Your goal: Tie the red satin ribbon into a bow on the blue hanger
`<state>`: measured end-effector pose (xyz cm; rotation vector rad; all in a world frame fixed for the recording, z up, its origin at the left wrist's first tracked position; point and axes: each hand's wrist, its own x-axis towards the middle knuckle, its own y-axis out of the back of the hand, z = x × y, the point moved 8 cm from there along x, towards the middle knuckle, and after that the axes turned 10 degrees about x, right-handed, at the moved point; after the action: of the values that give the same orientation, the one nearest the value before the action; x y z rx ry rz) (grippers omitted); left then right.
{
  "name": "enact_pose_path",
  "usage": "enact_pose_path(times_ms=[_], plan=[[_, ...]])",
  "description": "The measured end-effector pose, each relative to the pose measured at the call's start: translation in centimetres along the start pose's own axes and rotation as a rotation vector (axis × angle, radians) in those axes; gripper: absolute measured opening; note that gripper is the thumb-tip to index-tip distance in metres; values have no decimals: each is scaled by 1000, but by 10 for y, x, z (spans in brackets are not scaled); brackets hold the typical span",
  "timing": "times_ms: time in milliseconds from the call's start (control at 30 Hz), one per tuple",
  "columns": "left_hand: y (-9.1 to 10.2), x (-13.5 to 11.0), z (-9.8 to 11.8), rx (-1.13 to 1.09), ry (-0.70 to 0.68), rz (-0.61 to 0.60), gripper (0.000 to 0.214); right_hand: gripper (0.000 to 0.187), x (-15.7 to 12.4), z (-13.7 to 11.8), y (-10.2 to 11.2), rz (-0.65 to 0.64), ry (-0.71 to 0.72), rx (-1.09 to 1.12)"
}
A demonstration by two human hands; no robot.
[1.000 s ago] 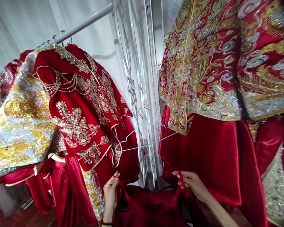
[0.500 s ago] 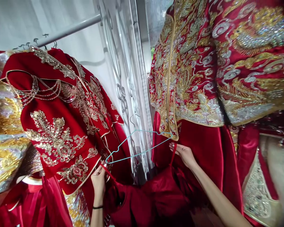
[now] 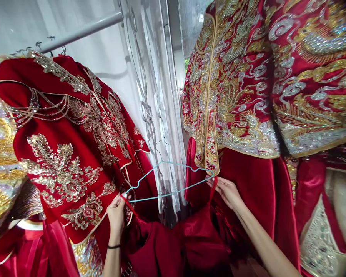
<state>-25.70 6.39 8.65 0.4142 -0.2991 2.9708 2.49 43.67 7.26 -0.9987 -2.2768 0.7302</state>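
Note:
Between my hands is a thin light-blue wire hanger [image 3: 150,198], its hook upward and its frame slightly tilted. A dark red dress [image 3: 170,246] with thin straps hangs below it. My left hand [image 3: 115,211] is closed on the left strap, right at the hanger's left end. My right hand [image 3: 227,191] pinches the right strap [image 3: 212,192] just below the hanger's right end. Whether the fingers also grip the wire itself cannot be made out. The lower part of the dress runs out of view.
On the left, a red jacket [image 3: 54,134] with beaded embroidery hangs from a metal rail [image 3: 83,32]. Close on the right hangs a red and gold embroidered jacket [image 3: 233,96] over a red skirt [image 3: 248,184]. A white curtain [image 3: 103,69] and scrolled metalwork [image 3: 144,88] stand behind.
The view has shifted slightly. The left strap now lies at the hanger's left end, and the right strap reaches its right corner. Both hands keep hold of the straps.

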Motion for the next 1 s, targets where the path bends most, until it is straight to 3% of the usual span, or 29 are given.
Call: enact_pose_path(times_ms=[133,267,433,700,900,1000], plan=[[11,-11,11,-18,33,9,29,29,-23,-2,-3,-18,-42,42],[19,-13,30,-74,36,-7,26,29,-33,-23,-1,-1,32,68],[24,-3,50,-43,0,-30,28,35,-13,-40,-17,-83,72,-87],[21,4,55,-18,5,-91,31,48,38,-39,-63,-228,138,-370],[18,0,53,-52,70,-119,35,40,28,-33,-84,-434,3,-447],[17,-2,51,-54,69,-120,36,37,18,-33,-87,-477,-62,-450]])
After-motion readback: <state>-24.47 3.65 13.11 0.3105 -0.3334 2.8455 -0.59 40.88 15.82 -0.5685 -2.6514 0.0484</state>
